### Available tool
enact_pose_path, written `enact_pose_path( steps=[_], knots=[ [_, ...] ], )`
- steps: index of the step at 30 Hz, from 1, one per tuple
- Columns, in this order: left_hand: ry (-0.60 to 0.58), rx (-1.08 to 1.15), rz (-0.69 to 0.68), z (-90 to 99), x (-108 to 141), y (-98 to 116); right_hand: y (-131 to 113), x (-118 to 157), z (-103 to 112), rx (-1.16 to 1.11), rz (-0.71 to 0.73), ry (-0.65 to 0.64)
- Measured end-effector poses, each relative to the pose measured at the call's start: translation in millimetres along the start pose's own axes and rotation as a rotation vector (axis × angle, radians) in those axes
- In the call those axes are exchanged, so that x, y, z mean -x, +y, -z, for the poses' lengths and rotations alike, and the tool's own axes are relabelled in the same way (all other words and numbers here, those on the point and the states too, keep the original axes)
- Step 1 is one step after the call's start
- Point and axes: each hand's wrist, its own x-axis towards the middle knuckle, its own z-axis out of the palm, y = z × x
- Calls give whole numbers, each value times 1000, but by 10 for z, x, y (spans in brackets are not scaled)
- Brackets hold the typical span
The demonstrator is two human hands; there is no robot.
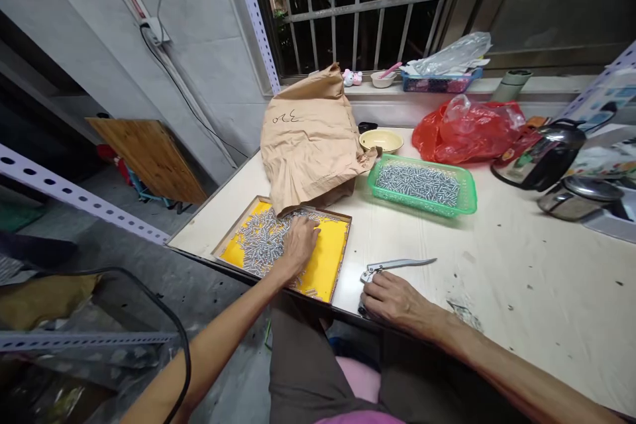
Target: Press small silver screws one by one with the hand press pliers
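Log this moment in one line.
left hand: among small metal pieces, yellow-lined tray | right hand: at metal tool | green basket: holds similar pieces

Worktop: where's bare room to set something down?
Broadest on the worktop: right of the green basket and metal tool, in front of the kettle and pot. Narrower: between basket and tool. Crowded: back edge, paper bag to kettle; left side of the tray, heaped with pins.

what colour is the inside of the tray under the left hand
Yellow, clearest in the head view
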Motion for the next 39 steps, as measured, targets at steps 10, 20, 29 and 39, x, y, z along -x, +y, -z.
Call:
enact_pose_path(
  steps=[10,20,29,39],
  knots=[
    [-127,-191,13,-96,-221,-29,-220,-272,216,-105,-167,-90],
    [-117,-245,-152,-72,-308,-212,957,-280,1309,78,-702,580],
    [-187,225,-57,226,-111,232,366,270,901,-113,-726,109],
    [-724,1069,379,147,509,998,-173,621,314,-120,-723,-139]
  ],
)
